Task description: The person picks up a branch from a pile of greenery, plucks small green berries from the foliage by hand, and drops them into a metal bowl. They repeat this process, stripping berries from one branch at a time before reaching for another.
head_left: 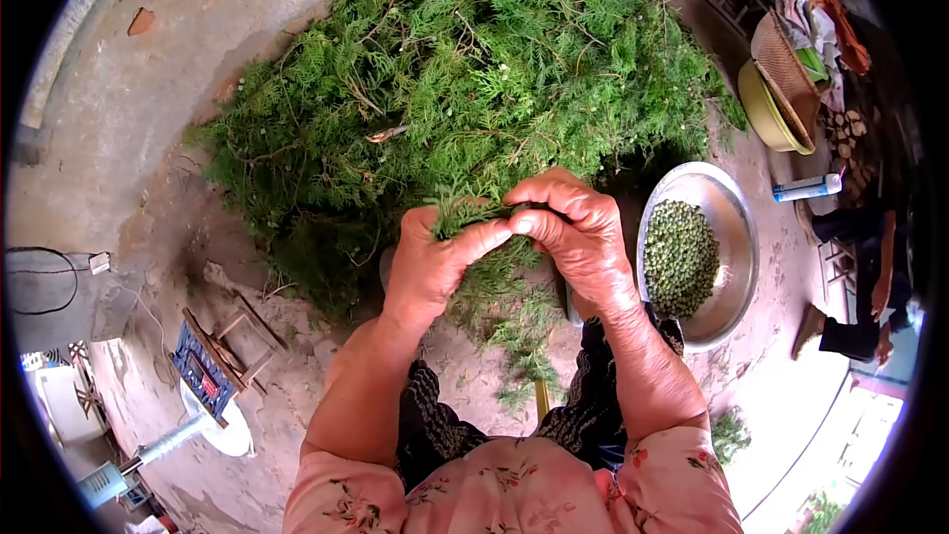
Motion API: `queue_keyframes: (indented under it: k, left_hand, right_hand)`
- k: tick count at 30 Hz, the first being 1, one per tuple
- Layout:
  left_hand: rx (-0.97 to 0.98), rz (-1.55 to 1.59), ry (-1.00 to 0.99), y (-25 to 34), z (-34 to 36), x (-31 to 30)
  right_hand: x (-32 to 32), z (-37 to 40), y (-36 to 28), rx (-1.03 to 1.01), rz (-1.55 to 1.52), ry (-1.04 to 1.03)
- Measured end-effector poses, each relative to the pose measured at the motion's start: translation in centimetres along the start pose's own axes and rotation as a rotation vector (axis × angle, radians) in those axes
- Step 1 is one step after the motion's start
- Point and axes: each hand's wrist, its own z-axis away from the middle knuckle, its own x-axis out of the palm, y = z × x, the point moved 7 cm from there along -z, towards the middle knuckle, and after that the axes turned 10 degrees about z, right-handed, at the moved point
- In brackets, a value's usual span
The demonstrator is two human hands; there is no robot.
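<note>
A green evergreen sprig (460, 213) with flat, scaly leaves is gripped in my left hand (423, 265), its fingers curled and the thumb stretched towards the other hand. My right hand (581, 237) pinches with thumb and forefinger at the sprig's right end; a small dark bit shows between these fingers, too hidden to name. Both thumb tips nearly meet. Beyond the hands lies a large heap of evergreen branches (474, 79), with small pale green cones on some. To the right, a wide metal basin (733, 267) holds many small green cones (680, 259).
Loose sprigs (529, 366) lie between my knees. On the left are a small wooden chair (208, 366) and a white fan (222, 425). At right stand a yellow basin (761, 109), a wicker basket (786, 69), a blue-white cylinder (808, 187) and a seated person (860, 282).
</note>
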Motion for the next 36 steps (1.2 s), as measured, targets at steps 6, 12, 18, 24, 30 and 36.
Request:
queue_keyframes:
  k: [6, 12, 18, 24, 30, 36]
  left_hand:
    - [0.560, -0.668, -0.141, 2.3, 1.4, 1.9]
    - [0.539, -0.586, -0.104, 2.4, 1.3, 1.3]
    - [0.341, -0.335, 0.026, 2.1, 0.8, 0.1]
    - [0.277, -0.360, -0.007, 2.1, 1.0, 0.9]
    - [0.587, -0.806, -0.151, 2.7, 2.0, 1.6]
    - [0.808, -1.076, -0.241, 2.7, 2.8, 2.8]
  right_hand:
    - [-2.0, -0.6, 3.3, 0.309, -0.753, 0.133]
    - [-2.2, -0.3, 1.6, 0.277, -0.833, 0.093]
    - [-2.1, -0.1, -0.7, -0.052, -0.003, -0.031]
    - [-0.9, 0.7, -0.1, 0.162, -0.115, 0.078]
    - [-3.8, 0.2, 4.2, 0.315, -0.820, 0.286]
    - [-2.4, 0.3, 2.8, 0.309, -0.887, 0.116]
